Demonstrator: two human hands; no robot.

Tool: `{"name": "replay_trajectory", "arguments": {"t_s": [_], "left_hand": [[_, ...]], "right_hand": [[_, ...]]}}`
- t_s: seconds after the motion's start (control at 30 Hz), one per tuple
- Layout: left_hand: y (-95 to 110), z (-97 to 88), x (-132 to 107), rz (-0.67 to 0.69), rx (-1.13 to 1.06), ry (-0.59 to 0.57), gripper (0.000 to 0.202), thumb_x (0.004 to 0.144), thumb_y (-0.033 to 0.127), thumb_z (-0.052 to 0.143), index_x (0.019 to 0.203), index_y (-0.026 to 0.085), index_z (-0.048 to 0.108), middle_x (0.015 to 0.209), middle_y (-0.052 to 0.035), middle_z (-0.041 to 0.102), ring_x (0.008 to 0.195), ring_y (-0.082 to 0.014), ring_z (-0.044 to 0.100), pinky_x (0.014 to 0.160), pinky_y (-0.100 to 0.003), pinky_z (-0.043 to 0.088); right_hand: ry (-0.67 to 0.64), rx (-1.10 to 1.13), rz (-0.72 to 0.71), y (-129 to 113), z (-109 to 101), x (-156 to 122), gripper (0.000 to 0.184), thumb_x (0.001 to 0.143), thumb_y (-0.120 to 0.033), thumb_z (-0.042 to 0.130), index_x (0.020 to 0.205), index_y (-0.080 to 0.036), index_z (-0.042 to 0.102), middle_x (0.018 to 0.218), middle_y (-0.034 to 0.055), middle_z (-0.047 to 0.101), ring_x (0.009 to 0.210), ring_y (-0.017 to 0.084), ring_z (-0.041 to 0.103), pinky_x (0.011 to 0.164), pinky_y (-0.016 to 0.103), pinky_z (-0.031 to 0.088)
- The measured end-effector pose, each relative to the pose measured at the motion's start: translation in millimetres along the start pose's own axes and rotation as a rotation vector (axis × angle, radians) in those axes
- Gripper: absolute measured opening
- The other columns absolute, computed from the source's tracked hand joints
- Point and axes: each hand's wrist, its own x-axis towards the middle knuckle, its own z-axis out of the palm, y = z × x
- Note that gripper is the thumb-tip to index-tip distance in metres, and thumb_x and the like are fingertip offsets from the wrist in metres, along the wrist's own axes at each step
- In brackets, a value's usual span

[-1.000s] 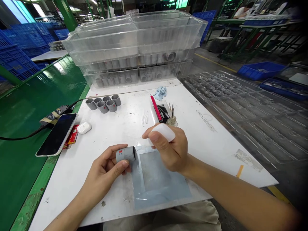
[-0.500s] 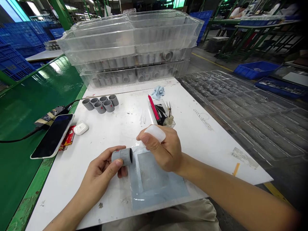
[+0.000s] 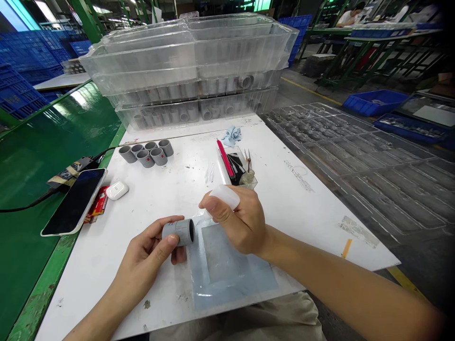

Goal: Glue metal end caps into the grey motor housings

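A grey plastic tube (image 3: 178, 232) is grasped firmly in the left hand (image 3: 142, 270), just over the corner of a translucent blue film sheet (image 3: 231, 279) on the white surface (image 3: 295, 222). A white rounded pad (image 3: 224, 196) is clenched by the right hand (image 3: 236, 227), near the tube's open end.

Each hand holds one item: the left hand (image 3: 142, 263) one gray tube (image 3: 177, 232), the right hand (image 3: 238, 225) one white pad (image 3: 224, 196). Six more gray tubes (image 3: 145, 154) stand at 11 o'clock, one phone (image 3: 74, 201) and one earbud case (image 3: 117, 190) lie at 9 o'clock, and two blue crates (image 3: 374, 103) sit at 2 o'clock.
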Motion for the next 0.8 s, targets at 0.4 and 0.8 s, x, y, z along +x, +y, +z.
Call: {"name": "replay_trajectory", "arguments": {"t_s": [0.4, 0.8], "left_hand": [[3.4, 4.1, -1.3, 0.005, -0.015, 0.044, 0.048, 0.095, 0.055, 0.060, 0.123, 0.016, 0.063, 0.064, -0.0017, 0.066, 0.062, -0.0195, 0.051, 0.064, -0.032, 0.038], [1.4, 2.8, -0.8, -0.001, -0.031, 0.031, 0.051, 0.094, 0.055, 0.060, 0.126, 0.015, 0.063, 0.067, -0.0020, 0.067, 0.062, -0.0189, 0.051, 0.064, -0.031, 0.040]], "right_hand": [[0.026, 0.027, 0.063, -2.0, -1.5, 0.7, 0.046, 0.101, -0.043, 0.054, 0.065, -0.015, 0.064, 0.053, -0.0022, 0.050, 0.049, 0.009, 0.049, 0.048, 0.026, 0.038], [0.028, -0.008, 0.075, 0.1, -0.6, 0.7, 0.046, 0.102, -0.046, 0.054, 0.071, -0.015, 0.067, 0.053, -0.0020, 0.050, 0.050, 0.010, 0.050, 0.050, 0.026, 0.040]]}}
